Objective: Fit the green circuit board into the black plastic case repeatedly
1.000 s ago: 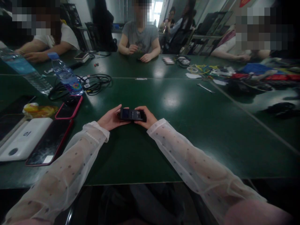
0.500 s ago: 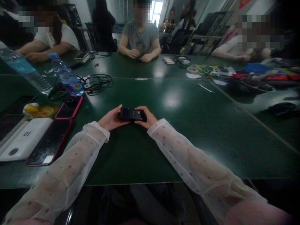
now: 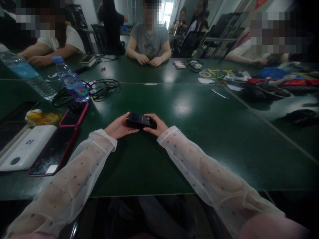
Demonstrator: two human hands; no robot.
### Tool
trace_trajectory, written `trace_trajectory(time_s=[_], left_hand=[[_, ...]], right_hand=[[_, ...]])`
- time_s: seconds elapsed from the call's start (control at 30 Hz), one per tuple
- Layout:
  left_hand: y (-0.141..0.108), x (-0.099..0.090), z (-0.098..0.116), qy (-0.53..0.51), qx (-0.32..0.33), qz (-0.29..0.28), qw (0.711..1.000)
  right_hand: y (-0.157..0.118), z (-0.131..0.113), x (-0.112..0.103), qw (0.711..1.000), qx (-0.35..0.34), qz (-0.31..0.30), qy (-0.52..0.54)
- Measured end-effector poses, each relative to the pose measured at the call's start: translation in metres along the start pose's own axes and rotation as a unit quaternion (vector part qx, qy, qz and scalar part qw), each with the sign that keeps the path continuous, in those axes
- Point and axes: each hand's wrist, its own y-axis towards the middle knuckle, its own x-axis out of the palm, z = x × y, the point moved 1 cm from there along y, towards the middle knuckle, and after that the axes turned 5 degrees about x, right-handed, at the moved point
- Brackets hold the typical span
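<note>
A small black device (image 3: 141, 121) with a dark screen is held between my two hands, just above the green table (image 3: 139, 159). My left hand (image 3: 120, 126) grips its left end, with the fingers behind and below it. At the other end, my right hand (image 3: 157, 125) closes round the device, thumb at the near side. The face with the screen and small markings tilts up toward me. Sheer white sleeves with dark dots cover both forearms.
Phones (image 3: 54, 151), a white box (image 3: 28, 146) and a yellow packet (image 3: 45, 117) lie left. Two water bottles (image 3: 71, 79) and black cables (image 3: 107, 89) stand beyond. Wires and bags (image 3: 276, 78) crowd the right. People sit across the table.
The device has tilted slightly between my hands, so its face shows at a different angle. Across the table, the seated person's hands have shifted a little.
</note>
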Motion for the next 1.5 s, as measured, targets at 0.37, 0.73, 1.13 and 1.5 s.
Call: trace_trajectory(time_s=[0.37,0.73,1.13,1.5], left_hand=[[0.001,0.0,0.002,0.0,-0.01,-0.016,1.0],[-0.003,0.009,0.002,0.03,-0.006,0.017,0.999],[-0.004,0.011,0.0,0.072,0.009,-0.009,0.997],[-0.004,0.015,0.0,0.091,0.018,0.029,0.995]], right_hand=[[0.01,0.009,-0.008,0.981,0.047,0.039,0.182],[0.014,0.025,-0.059,0.983,0.047,0.178,0.022],[0.011,0.042,-0.041,0.981,0.04,0.104,-0.16],[0.012,0.043,-0.042,0.98,0.043,0.087,-0.172]])
